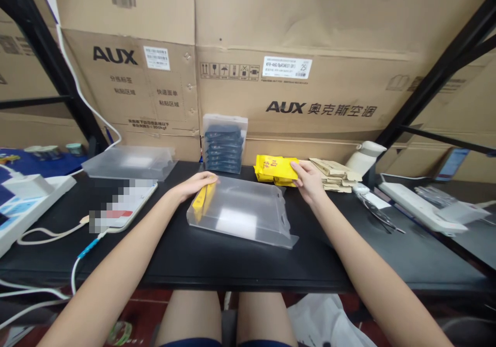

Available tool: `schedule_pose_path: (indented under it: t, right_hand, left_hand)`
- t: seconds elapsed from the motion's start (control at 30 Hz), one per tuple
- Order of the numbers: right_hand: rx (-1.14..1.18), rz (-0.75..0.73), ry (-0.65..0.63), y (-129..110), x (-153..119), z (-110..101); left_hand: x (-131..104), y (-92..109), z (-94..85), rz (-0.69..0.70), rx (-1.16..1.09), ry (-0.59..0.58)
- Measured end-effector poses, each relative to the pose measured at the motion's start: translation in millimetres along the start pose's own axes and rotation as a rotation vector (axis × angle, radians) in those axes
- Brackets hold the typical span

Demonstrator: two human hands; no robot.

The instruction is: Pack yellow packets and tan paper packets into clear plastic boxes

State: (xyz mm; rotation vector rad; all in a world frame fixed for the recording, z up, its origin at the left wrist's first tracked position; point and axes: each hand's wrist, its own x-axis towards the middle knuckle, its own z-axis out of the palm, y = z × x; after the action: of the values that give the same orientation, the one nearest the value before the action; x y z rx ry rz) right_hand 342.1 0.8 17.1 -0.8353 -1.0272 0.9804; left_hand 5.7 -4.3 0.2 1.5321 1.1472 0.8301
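Note:
A clear plastic box (240, 210) lies on its side on the black tabletop, its flapped end to the right. My left hand (197, 182) grips its upper left corner. Inside that left end, a yellow packet (202, 202) shows through the plastic. Over on the right, my right hand (308, 179) pinches the right end of a yellow packet (276, 166) with dark red characters. Under it sit more yellow packets (284, 182); whether the pinched one is lifted off them I cannot tell.
Behind stands a clear box of dark packets (223, 148). Brown paper packets (335, 174) and a white bottle (364, 158) are at right. Left are flat clear boxes (129, 162), a phone (132, 207) with cables and a power strip (36, 197). Large cartons (329, 93) wall the back.

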Motion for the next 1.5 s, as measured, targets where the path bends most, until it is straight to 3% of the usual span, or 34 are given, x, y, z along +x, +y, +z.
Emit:
schedule_pose_path:
  t: [0.57,0.83,1.33,1.5]
  right_hand:
    - [0.012,0.226,-0.087,8.8,-3.2,6.3]
    - [-0.027,0.380,-0.208,5.9,-5.8,5.3]
    - [-0.054,0.335,-0.288,3.3,-8.2,6.3]
    - [0.060,0.348,-0.306,-1.3,-10.8,9.3]
  left_hand:
    - [-3.7,5.0,2.7,-0.018,-0.020,0.027]
    - [-2.0,-0.2,0.8,0.001,-0.033,-0.001]
    - [-4.0,0.6,1.3,0.006,0.012,0.005]
    - [-2.9,-0.5,0.7,0.010,0.008,0.001]
